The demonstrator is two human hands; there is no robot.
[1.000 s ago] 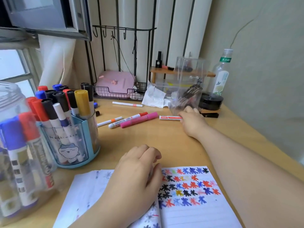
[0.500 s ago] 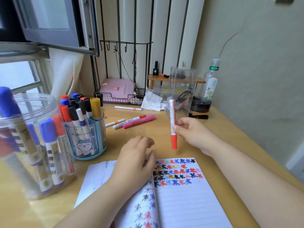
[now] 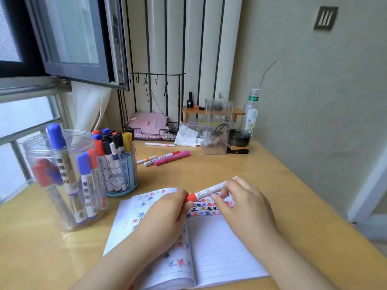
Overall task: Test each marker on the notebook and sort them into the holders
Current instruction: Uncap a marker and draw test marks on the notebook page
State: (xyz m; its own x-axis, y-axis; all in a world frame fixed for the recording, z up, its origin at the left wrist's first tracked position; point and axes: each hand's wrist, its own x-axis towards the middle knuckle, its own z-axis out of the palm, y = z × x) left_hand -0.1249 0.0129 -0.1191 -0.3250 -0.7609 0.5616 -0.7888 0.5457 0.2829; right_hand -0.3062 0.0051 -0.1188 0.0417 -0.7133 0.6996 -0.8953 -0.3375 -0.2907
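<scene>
Both hands are holding a red marker [image 3: 206,191] over the notebook [image 3: 219,243]: the left hand [image 3: 167,214] is gripping its cap, the right hand [image 3: 245,199] its body. Many markers are sitting in the holders [image 3: 119,174] already. Four loose markers [image 3: 167,158] are waiting on the desk [image 3: 261,174].

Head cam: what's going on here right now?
A person holds a white marker with a red cap in both hands above the open lined notebook, which already carries rows of coloured test marks. The left hand grips the red cap end, and the right hand pinches the barrel; the cap looks still on. Other markers stand in the clear plastic jar and the blue cartoon holder; a few lie loose on the wooden desk.
</scene>
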